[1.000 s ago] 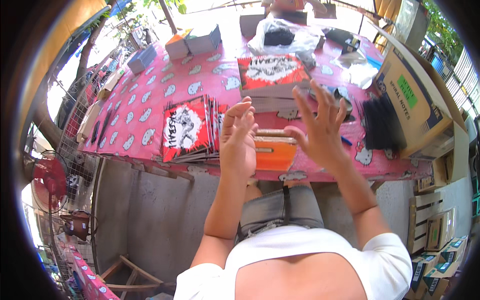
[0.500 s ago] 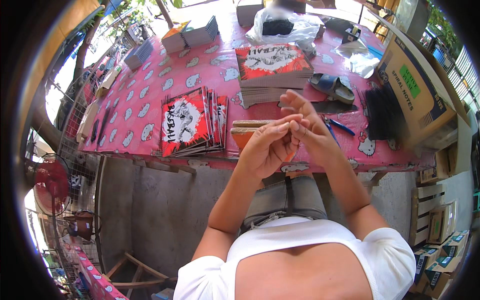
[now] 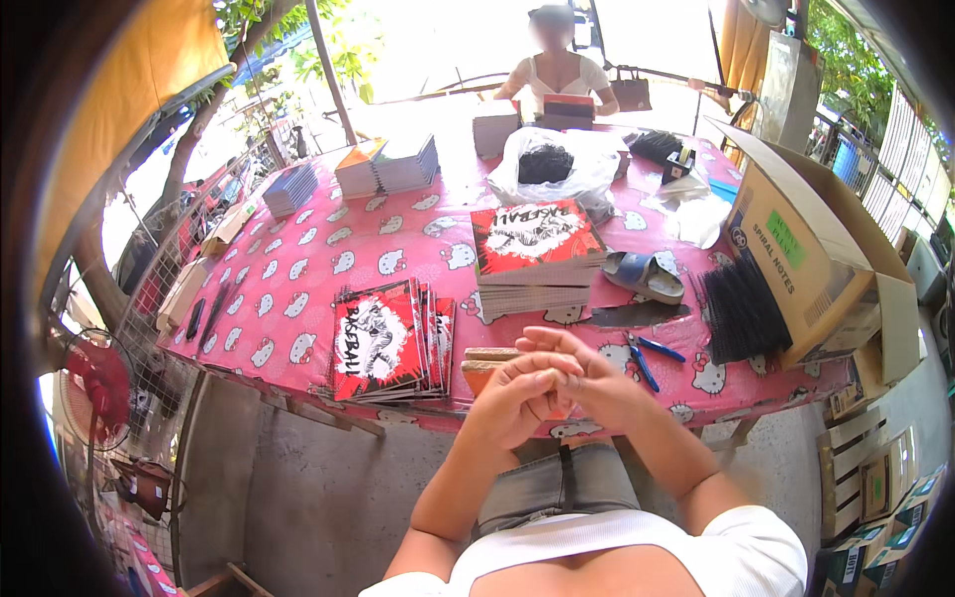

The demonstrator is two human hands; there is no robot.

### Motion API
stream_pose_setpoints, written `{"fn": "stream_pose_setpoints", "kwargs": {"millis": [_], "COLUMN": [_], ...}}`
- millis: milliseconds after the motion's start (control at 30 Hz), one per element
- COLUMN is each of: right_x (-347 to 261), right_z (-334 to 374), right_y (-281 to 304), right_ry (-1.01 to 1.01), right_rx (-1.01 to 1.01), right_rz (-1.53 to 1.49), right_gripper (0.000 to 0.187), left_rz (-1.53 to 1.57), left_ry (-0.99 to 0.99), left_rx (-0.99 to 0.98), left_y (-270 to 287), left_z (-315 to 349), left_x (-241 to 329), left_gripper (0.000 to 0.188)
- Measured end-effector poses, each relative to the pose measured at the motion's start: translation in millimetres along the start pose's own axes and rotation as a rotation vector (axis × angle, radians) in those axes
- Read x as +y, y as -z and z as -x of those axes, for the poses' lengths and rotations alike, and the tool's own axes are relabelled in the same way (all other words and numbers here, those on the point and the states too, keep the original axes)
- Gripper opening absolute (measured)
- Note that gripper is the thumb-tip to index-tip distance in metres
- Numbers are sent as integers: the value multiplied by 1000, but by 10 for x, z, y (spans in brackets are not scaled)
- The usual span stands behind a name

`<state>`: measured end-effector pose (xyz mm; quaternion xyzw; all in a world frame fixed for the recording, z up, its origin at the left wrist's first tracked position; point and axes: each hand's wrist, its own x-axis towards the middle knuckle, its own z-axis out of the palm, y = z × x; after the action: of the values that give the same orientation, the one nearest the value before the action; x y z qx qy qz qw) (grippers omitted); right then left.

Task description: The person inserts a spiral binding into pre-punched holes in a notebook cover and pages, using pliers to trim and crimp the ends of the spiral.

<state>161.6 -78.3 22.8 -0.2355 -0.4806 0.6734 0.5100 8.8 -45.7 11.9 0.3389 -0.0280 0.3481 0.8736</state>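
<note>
My left hand (image 3: pixel 514 406) and my right hand (image 3: pixel 601 386) touch each other just above the near table edge. The left fingers are curled and pressed together against the right hand; anything inside them is hidden. My right hand has its fingers stretched out over the left one. Partly behind the left hand is a brown-edged block with an orange side (image 3: pixel 479 370). To its left lies a fanned stack of red, black and white notebooks (image 3: pixel 376 340). A taller stack of the same notebooks (image 3: pixel 537 239) stands beyond my hands, and blue-handled pliers (image 3: pixel 645 366) lie to their right.
A pink patterned cloth (image 3: pixel 298 298) covers the table. At right are black spiral coils (image 3: pixel 744 310), an open cardboard box (image 3: pixel 796 259) and a blue sandal (image 3: pixel 647 277). Farther back are a plastic bag (image 3: pixel 512 169), more notebook stacks (image 3: pixel 406 161) and another person (image 3: pixel 557 75).
The view has tilted up, so the table's far side and the other person show. My hands stay together; the right fingers have come down closer over the left hand.
</note>
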Motion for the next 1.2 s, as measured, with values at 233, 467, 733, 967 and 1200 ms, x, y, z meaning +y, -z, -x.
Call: {"fn": "stream_pose_setpoints", "kwargs": {"millis": [233,467,733,967,1200], "right_x": [-693,-479,-587,-135,9], "right_z": [-1211,-1612,-1031,-47,242], "right_y": [1459,2172,1574,1067,794], "right_ry": [242,-247,367,428,381], "right_rx": [834,739,909,771,408], "right_rz": [1002,1233,1478,838,913], "right_gripper": [57,41,37,30,44], "left_rz": [-2214,-2200,-2509,-1554,-1017], "left_ry": [-430,-126,-204,-709,-568], "left_rx": [465,500,588,744,566], "left_y": [276,480,369,240,184], "left_z": [63,27,70,-119,-118], "left_x": [28,-151,-109,197,472], "left_gripper": [45,83,111,84,27]}}
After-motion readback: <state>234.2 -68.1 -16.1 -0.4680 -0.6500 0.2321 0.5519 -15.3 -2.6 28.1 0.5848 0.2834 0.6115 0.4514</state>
